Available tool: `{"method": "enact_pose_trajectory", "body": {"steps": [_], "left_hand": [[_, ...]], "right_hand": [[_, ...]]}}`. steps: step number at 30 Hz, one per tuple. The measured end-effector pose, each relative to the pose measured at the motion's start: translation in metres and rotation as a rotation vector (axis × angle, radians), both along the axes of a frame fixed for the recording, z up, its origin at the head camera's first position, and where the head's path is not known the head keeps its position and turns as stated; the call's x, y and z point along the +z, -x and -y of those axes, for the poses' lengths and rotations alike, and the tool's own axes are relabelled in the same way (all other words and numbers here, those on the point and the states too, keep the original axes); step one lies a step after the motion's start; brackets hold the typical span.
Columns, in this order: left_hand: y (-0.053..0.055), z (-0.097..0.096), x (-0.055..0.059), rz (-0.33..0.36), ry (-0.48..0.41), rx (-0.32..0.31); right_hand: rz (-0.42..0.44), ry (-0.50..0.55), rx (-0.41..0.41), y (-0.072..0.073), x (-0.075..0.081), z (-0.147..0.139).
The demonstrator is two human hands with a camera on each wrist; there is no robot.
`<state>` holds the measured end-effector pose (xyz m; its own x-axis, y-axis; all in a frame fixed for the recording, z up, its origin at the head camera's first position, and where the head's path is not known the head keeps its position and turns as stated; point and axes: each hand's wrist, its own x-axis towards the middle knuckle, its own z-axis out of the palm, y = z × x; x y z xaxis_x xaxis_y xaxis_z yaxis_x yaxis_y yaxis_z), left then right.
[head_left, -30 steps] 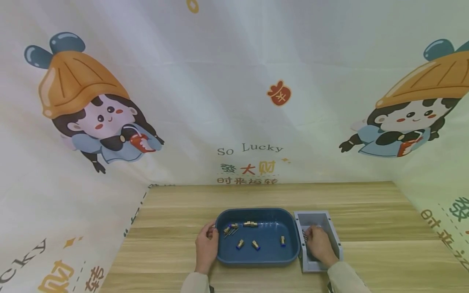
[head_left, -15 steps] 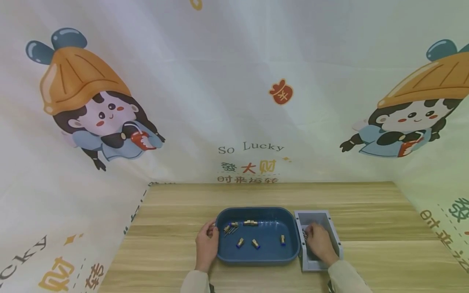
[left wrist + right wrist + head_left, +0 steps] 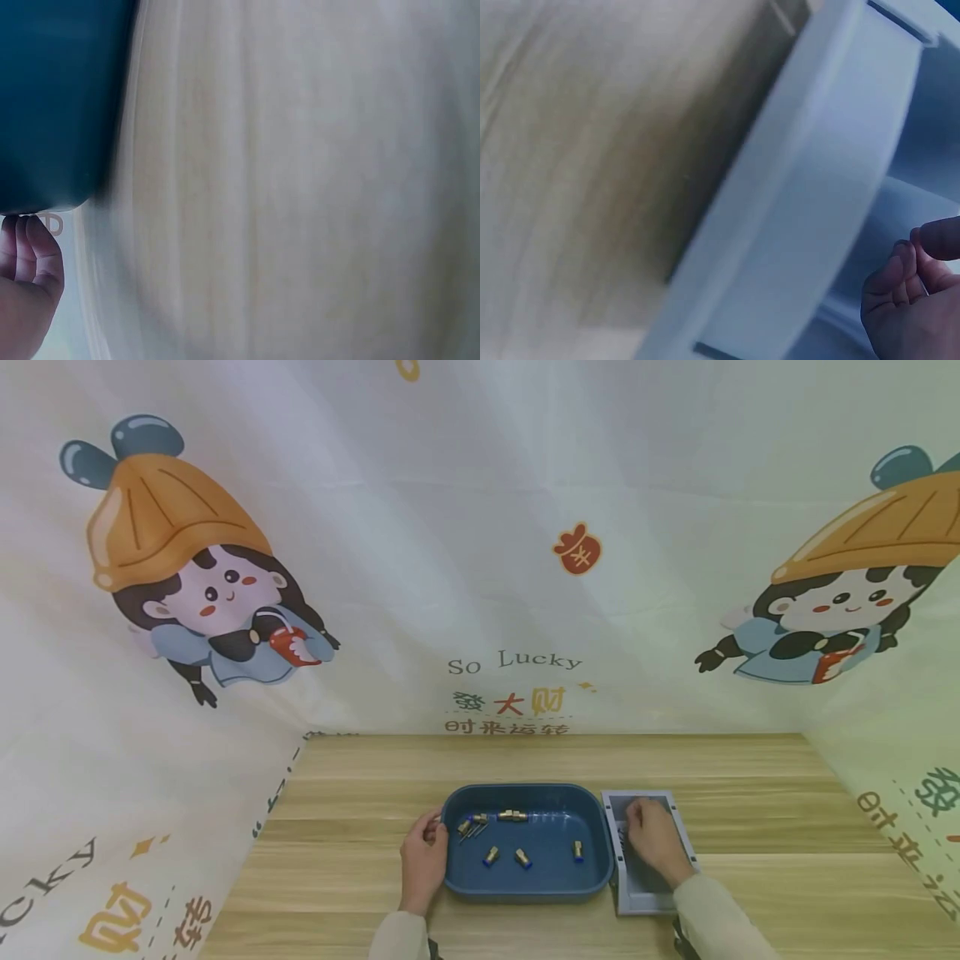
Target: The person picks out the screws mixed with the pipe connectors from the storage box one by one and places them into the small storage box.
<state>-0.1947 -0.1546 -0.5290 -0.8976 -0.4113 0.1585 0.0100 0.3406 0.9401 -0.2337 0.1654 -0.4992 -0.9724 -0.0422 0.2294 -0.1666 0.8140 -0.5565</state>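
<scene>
A dark blue tray (image 3: 540,872) holds several brass fittings with blue ends, such as one fitting (image 3: 522,858) near its middle. A few thin metal pins or screws (image 3: 474,832) lie at its left. My left hand (image 3: 423,864) grips the tray's left rim; in the left wrist view its bent fingers (image 3: 46,244) touch the tray's outer side. Inside the grey bin (image 3: 647,903), my right hand (image 3: 656,842) has thumb and fingertips drawn together. Whether something small sits between them cannot be seen. Small dark metal pieces (image 3: 622,837) show along the bin's left inside.
The bin stands against the tray's right end on a wood-grain table (image 3: 360,785). A printed cloth (image 3: 420,568) hangs behind and on both sides of the table.
My right hand has moved slightly towards the far end of the bin, away from the small metal pieces at its left. The left hand and the tray have stayed in place.
</scene>
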Motion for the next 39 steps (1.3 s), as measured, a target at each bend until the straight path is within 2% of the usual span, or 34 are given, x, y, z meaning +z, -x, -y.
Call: {"method": "enact_pose_trajectory", "body": {"steps": [12,18,25,32,39], "left_hand": [[0.002,0.002,0.0,0.003,0.012,0.01],[0.002,0.002,0.0,0.007,0.02,0.005],[0.002,0.002,0.0,0.017,0.016,0.014],[0.001,0.0,0.001,0.023,0.016,0.012],[0.0,0.001,0.0,0.025,0.027,0.009]], "right_hand": [[-0.015,0.068,0.033,0.008,0.024,0.009],[-0.046,0.084,0.04,0.008,0.031,0.018],[-0.024,0.09,0.066,0.007,0.033,0.031],[-0.052,0.089,0.076,0.009,0.03,0.04],[-0.024,0.109,0.083,0.01,0.029,0.049]]}}
